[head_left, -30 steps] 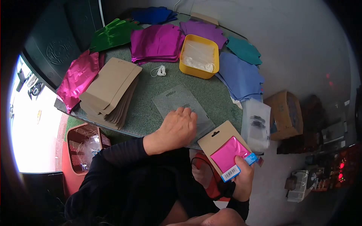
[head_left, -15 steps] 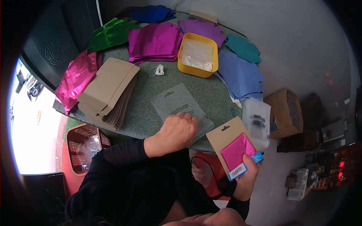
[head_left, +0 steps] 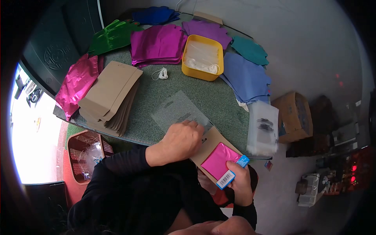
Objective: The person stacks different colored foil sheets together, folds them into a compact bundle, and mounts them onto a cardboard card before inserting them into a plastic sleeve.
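My left hand (head_left: pixel 178 141) rests over the near end of a clear plastic bag (head_left: pixel 176 109) lying on the green mat; its fingers are curled at the bag's edge, and what they pinch is hidden. In my right hand (head_left: pixel 239 181) is a brown card (head_left: pixel 210 143) with a folded pink packet (head_left: pixel 220 160) and a blue barcode label (head_left: pixel 226 178) on it. My thumb lies on the label. The card's top end reaches the bag's near edge beside my left fingers; whether it is inside the bag, I cannot tell.
Brown cards (head_left: pixel 111 92) are stacked at the left. Coloured foil stacks, one magenta (head_left: pixel 156 45), ring the back around a yellow tub (head_left: pixel 201 73). A white cord (head_left: pixel 161 73) lies in front. Clear bags (head_left: pixel 263 127) lie at the right edge. A brown basket (head_left: pixel 84 156) stands below left.
My right hand has brought the card left, from beyond the mat's near edge up to the bag's near edge. My left hand stays over the bag's near end.
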### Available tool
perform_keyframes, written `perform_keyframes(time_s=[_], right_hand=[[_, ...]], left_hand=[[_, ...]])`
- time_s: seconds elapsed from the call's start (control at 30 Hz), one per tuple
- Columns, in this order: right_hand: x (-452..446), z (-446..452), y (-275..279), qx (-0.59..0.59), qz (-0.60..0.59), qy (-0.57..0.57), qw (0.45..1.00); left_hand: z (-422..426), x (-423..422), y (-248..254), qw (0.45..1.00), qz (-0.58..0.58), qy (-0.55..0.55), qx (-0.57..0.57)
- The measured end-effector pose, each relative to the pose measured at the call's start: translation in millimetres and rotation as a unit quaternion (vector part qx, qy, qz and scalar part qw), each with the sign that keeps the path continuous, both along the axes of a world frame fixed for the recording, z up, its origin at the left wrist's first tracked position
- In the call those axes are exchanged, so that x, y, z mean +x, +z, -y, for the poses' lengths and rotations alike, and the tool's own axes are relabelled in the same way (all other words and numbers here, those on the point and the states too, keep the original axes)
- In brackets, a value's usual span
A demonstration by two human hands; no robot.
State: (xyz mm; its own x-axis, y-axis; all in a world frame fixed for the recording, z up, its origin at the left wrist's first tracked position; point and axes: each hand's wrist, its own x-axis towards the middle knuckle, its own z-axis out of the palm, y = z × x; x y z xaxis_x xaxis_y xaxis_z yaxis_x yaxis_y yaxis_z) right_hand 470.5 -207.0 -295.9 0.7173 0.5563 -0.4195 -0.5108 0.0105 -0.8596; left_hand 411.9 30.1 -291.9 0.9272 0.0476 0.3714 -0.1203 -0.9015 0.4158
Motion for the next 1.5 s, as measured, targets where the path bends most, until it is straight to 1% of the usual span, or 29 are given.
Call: perform_keyframes(time_s=[0.1,0.17,0.33,0.53,0.77,0.87,1.0,1.07,1.2,1.27,1.4,1.47,1.5], right_hand=[[0.3,-1.0,-1.4,0.005,-0.006,0.012,1.000],[-1.0,-2.2,-3.4,0.031,-0.008,-0.001,0.999],[-2.4,-3.7,-0.1,0.020,-0.004,0.001,1.000],[-1.1,1.1,4.3,0.014,0.000,0.012,1.000],[-1.6,0.5,-0.2,-0.002,-0.011,0.001,1.000],[-1.5,-3.7,-3.1,0.015,-0.022,0.001,1.000],[-2.9,-8.8,-8.4,0.019,-0.017,-0.009,1.000],[-2.2,-11.5,-7.7,0.042,-0.009,0.010,0.999],[-6.4,-18.8,0.4,0.051,0.009,0.004,0.999],[-8.2,-20.7,-2.4,0.070,0.042,-0.016,0.997],[-8.0,-20.0,-1.7,0.077,0.059,-0.008,0.995],[-12.4,-28.5,4.8,0.125,0.103,-0.046,0.986],[-12.3,-27.8,3.1,0.126,0.103,-0.046,0.986]], left_hand=[[1.2,-1.2,1.1,1.000,0.014,0.000,0.011],[1.3,-2.4,3.2,1.000,0.022,0.000,0.020],[5.4,-3.8,1.7,0.997,0.049,0.002,0.062],[4.1,-3.8,-7.5,0.995,0.042,0.005,0.090],[5.4,-4.8,-10.5,0.994,0.049,-0.003,0.095],[6.8,-7.3,-9.8,0.995,0.042,-0.009,0.090],[9.7,-10.7,-1.4,0.995,0.061,-0.031,0.075],[10.7,-11.2,1.1,0.995,0.069,-0.036,0.067],[9.0,-11.1,9.7,0.991,0.106,-0.049,0.063],[7.6,-10.9,13.9,0.990,0.117,-0.054,0.064],[2.8,-13.0,19.9,0.986,0.137,-0.060,0.070],[2.5,-13.1,22.6,0.986,0.139,-0.066,0.071],[4.6,-13.2,23.3,0.983,0.151,-0.068,0.075]])
